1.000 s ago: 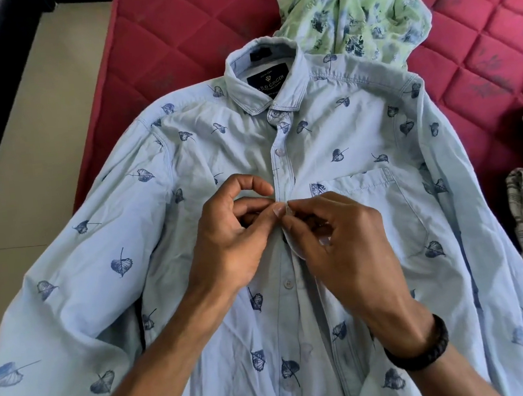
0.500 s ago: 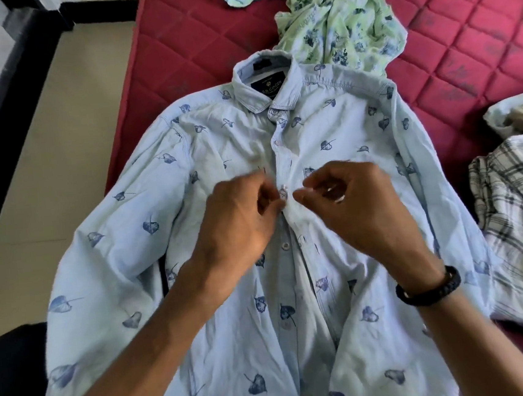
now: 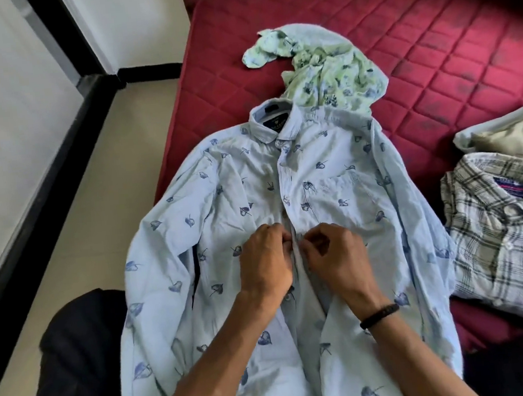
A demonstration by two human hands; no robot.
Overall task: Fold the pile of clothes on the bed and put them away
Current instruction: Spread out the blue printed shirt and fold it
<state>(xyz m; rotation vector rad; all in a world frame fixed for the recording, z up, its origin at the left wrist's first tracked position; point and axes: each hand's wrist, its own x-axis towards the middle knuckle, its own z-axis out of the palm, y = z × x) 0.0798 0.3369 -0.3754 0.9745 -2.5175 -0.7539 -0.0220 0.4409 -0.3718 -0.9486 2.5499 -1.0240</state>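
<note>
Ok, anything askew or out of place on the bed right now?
Yes: the green floral garment lies crumpled, unfolded, at the collar of the blue leaf-print shirt, whose near sleeve hangs off the red mattress edge.

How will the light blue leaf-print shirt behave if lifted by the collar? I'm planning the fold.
The light blue shirt will likely hang limp: it lies creased and its sleeves drape off the red mattress. It probably weighs little, being thin woven cloth. Where the left hand and right hand pinch the placket, the lower front looks open, so it may flap apart.
</note>
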